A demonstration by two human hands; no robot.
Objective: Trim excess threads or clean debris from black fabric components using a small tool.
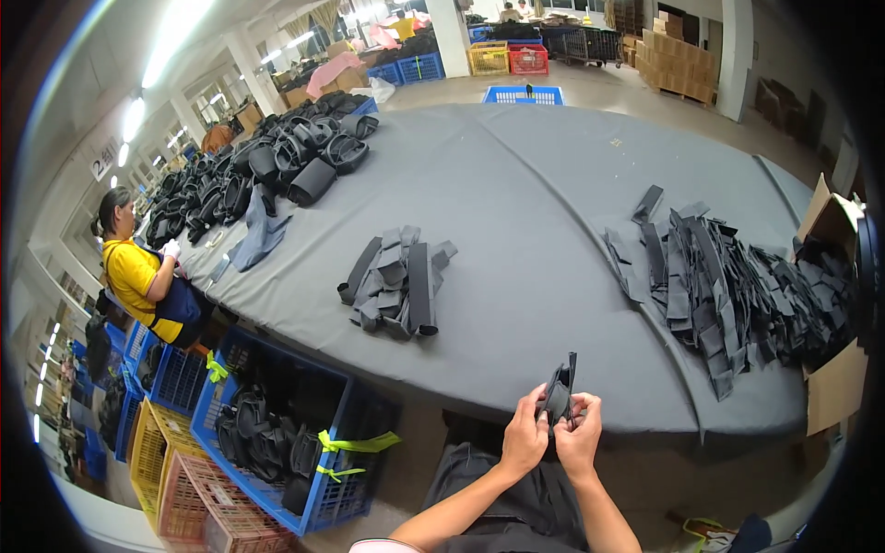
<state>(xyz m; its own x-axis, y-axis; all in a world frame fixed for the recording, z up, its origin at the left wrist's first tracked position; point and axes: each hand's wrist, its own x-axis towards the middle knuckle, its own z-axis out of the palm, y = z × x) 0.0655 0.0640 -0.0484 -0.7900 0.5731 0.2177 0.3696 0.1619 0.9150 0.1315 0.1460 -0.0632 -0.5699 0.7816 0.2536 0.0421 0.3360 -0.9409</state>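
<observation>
At the near edge of a grey cloth-covered table, my left hand and my right hand are closed around a dark grey fabric strip. The fingers of both hands pinch it from either side, and it points upward between them. Farther up and to the left lies a small stack of similar dark strips. On the right a large loose heap of dark strips spreads toward an open cardboard box.
Rounded black fabric pieces are piled at the far left, beside a co-worker in yellow. A blue crate holding dark pieces stands below the table's left edge, with yellow and red crates next to it.
</observation>
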